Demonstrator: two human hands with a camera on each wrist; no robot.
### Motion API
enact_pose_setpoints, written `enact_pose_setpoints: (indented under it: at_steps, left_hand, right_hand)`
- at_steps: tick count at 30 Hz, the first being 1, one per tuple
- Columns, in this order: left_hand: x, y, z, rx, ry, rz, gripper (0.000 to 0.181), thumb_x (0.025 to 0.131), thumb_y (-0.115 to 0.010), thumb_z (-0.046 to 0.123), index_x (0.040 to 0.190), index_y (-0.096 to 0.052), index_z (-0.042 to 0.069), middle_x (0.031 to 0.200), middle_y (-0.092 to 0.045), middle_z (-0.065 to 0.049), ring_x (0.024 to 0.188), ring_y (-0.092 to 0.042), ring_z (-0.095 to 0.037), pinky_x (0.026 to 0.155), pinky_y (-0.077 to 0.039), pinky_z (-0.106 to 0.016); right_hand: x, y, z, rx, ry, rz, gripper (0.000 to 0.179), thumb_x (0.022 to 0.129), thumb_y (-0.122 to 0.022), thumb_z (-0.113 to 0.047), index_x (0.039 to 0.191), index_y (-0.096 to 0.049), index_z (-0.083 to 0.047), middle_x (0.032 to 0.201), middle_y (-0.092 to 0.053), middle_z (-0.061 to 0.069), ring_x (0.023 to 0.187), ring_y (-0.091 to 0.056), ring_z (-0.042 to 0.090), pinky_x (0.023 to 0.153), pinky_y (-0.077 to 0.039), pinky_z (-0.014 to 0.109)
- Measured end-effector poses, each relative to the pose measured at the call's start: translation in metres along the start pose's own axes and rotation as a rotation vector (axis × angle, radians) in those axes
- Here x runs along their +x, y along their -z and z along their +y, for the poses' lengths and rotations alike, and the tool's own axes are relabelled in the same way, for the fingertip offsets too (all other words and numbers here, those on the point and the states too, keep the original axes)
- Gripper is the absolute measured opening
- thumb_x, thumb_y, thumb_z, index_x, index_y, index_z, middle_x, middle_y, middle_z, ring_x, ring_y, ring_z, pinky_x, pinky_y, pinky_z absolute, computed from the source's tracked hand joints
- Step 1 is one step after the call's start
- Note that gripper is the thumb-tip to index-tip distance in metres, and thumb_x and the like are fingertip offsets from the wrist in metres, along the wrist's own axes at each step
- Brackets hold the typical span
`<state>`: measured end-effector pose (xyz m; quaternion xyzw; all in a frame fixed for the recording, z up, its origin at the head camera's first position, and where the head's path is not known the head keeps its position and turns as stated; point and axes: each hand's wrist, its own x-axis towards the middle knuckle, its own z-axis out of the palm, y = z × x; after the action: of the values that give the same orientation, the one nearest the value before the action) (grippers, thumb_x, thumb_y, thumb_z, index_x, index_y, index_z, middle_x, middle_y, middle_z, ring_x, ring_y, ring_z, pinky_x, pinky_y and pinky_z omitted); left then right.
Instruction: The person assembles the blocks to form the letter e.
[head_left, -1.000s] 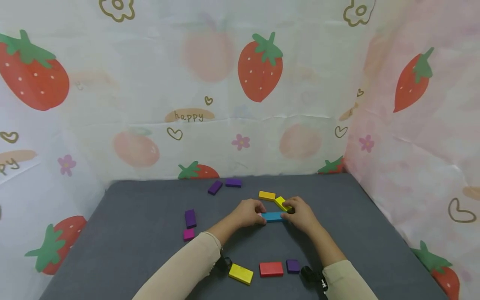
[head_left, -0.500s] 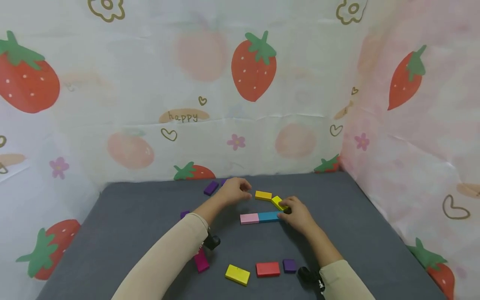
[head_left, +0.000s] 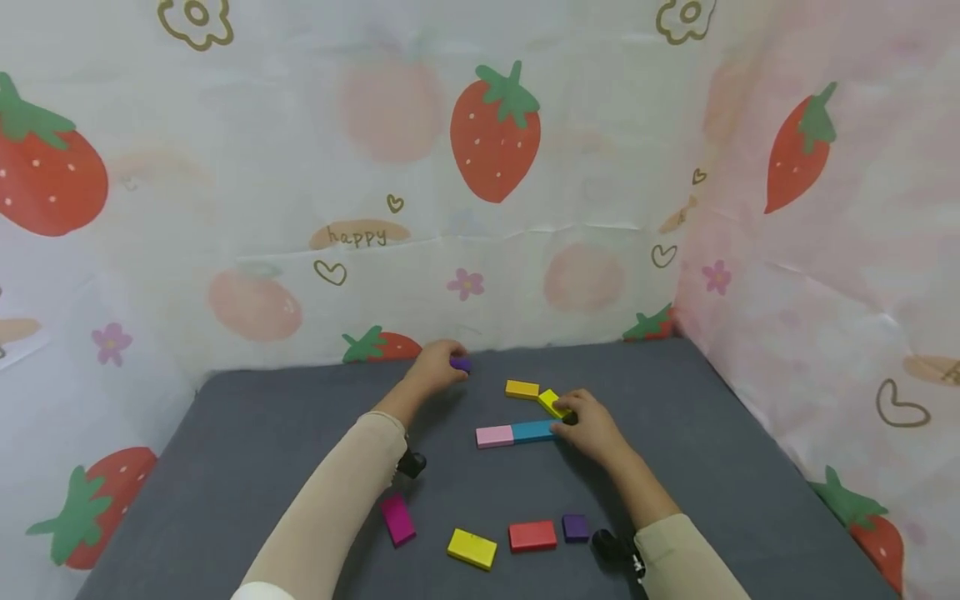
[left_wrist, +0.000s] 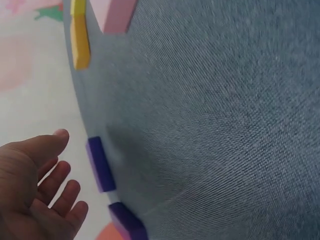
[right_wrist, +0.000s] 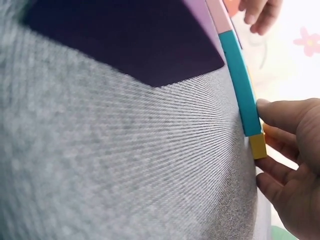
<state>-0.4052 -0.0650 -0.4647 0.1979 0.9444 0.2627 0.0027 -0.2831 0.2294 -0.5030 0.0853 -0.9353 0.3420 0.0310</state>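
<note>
My left hand (head_left: pixel 433 369) reaches to the back edge of the table, overlapping a purple block (head_left: pixel 461 364) in the head view. Its fingers are loosely bent, apart from that purple block (left_wrist: pixel 101 165) in the left wrist view. A second purple block (left_wrist: pixel 127 221) lies close by. My right hand (head_left: pixel 592 427) is at the right end of a blue block (head_left: pixel 532 431), which meets a pink block (head_left: pixel 494 437) end to end. Thumb and fingers close around the end of a yellow block (right_wrist: pixel 257 146) there, the thumb tip right at the blue block (right_wrist: pixel 242 82).
An orange-yellow block (head_left: pixel 522 389) lies behind the row. Along the front are a magenta block (head_left: pixel 398 520), a yellow block (head_left: pixel 472 549), a red block (head_left: pixel 532 537) and a small purple block (head_left: pixel 576 528). Printed cloth walls (head_left: pixel 495 283) enclose the grey table (head_left: pixel 285 467).
My left hand has let go of the pink block and moved back and left to the purple blocks. My right hand stays at the row's right end.
</note>
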Motion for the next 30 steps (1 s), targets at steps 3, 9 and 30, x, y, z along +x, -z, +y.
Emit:
enact_pose_setpoints:
  at_steps: [3, 9, 30]
  left_hand:
    - [0.002, -0.004, -0.008, 0.035, 0.011, 0.029, 0.047, 0.088, -0.079, 0.014, 0.130, -0.065, -0.001, 0.130, -0.066, -0.019, 0.124, -0.060, -0.034, 0.107, -0.046, -0.046]
    - [0.004, -0.012, -0.021, 0.087, 0.063, 0.068, 0.052, 0.085, -0.079, 0.012, 0.133, -0.064, -0.001, 0.135, -0.063, -0.021, 0.130, -0.055, -0.036, 0.112, -0.041, -0.048]
    - [0.011, -0.016, -0.034, 0.055, 0.137, 0.030, 0.045, 0.090, -0.076, 0.007, 0.133, -0.065, 0.001, 0.130, -0.067, -0.018, 0.126, -0.060, -0.036, 0.107, -0.045, -0.051]
  right_hand:
    - [-0.001, -0.001, 0.000, -0.006, 0.014, 0.007, 0.042, 0.092, -0.078, -0.015, 0.129, -0.067, 0.000, 0.134, -0.058, 0.015, 0.122, -0.058, 0.037, 0.101, -0.048, 0.054]
    - [-0.001, -0.003, 0.000, -0.002, 0.019, 0.013, 0.042, 0.091, -0.078, -0.014, 0.129, -0.068, 0.000, 0.134, -0.059, 0.015, 0.122, -0.059, 0.037, 0.102, -0.048, 0.053]
    - [0.000, -0.003, 0.001, -0.005, -0.011, 0.020, 0.043, 0.091, -0.079, -0.016, 0.130, -0.068, -0.003, 0.135, -0.058, 0.013, 0.124, -0.058, 0.036, 0.103, -0.047, 0.053]
